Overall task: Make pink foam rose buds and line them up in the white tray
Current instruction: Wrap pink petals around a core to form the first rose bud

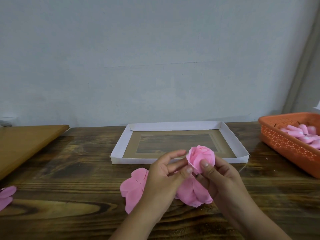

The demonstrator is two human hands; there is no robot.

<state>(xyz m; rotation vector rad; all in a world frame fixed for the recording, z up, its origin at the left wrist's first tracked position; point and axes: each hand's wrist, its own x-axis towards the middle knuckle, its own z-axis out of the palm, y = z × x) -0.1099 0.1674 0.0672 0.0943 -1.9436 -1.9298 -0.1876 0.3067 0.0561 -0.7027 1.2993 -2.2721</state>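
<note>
A pink foam rose bud (201, 157) is held just in front of the white tray (119, 144). My right hand (220, 177) grips its lower part, thumb pressed on the outer petal. My left hand (166, 172) touches the bud's left side with thumb and fingertips, its other fingers stretched out. Loose pink foam petal sheets (133, 189) lie on the wooden table under both hands. The tray holds no buds; its brown bottom shows.
An orange perforated basket (285, 144) with pink foam pieces (304, 135) stands at the right. A brown board (26, 144) lies at the left, and more pink petals (6, 196) at the left edge. A grey wall rises behind the table.
</note>
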